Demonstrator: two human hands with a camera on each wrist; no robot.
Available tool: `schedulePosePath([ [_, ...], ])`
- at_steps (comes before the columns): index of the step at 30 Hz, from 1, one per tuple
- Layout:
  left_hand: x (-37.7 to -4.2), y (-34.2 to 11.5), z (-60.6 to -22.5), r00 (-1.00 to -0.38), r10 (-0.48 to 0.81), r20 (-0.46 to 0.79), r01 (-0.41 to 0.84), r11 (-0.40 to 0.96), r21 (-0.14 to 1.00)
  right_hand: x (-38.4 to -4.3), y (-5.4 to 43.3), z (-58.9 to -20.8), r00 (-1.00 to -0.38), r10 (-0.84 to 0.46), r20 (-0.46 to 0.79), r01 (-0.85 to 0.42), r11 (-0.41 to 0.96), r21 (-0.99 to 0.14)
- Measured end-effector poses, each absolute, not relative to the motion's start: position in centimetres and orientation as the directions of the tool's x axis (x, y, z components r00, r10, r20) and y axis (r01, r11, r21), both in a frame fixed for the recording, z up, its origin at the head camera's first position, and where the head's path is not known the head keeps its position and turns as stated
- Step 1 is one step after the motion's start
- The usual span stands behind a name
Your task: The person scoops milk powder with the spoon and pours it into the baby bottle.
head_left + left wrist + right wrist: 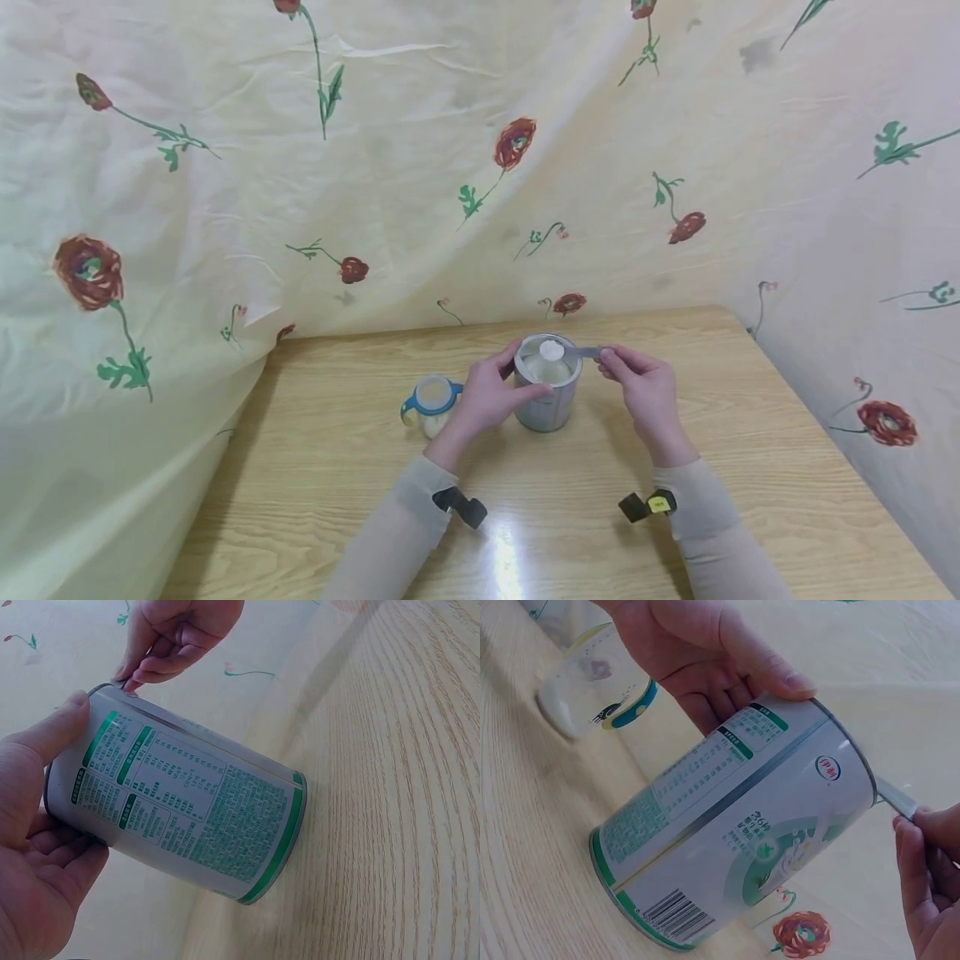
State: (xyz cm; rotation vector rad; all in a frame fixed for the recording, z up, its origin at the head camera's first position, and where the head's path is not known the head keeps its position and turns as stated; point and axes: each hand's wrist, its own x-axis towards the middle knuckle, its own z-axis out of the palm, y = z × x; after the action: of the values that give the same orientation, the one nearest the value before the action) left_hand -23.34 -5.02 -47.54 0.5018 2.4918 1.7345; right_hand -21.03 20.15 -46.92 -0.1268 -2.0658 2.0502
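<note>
A milk powder can [545, 408], white with green print, stands uncovered on the table with pale powder inside. My left hand [491, 392] grips it near the rim, thumb on the near side and fingers round the far left; the same can [187, 795] fills the left wrist view. Between thumb and fingers my right hand [647, 385] pinches the handle of a scoop [583, 352]. The scoop's bowl, heaped with white powder, is over the can's mouth. In the right wrist view only the scoop's handle [897, 799] shows beyond the rim.
Just left of my left hand stands a clear cup [433, 393] with a blue ring, handles and a lid. The wooden table [337, 500] meets a flower-printed cloth [420, 167] at the back and sides. A band with a dark device [461, 505] sits on each wrist.
</note>
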Motion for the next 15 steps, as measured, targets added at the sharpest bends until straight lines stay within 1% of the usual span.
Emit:
schedulePosePath([
  [9, -23.29, -5.07, -47.55, -0.941, 0.304, 0.147, 0.242, 0.305, 0.921, -21.04, 19.94, -46.91, -0.956, 0.27, 0.118, -0.114, 0.03, -0.993],
  [15, -23.3, -5.06, -47.54, -0.944, 0.298, 0.141, 0.235, 0.31, 0.921, -21.11, 19.8, -47.07, -0.952, 0.277, 0.129, -0.12, 0.048, -0.992],
])
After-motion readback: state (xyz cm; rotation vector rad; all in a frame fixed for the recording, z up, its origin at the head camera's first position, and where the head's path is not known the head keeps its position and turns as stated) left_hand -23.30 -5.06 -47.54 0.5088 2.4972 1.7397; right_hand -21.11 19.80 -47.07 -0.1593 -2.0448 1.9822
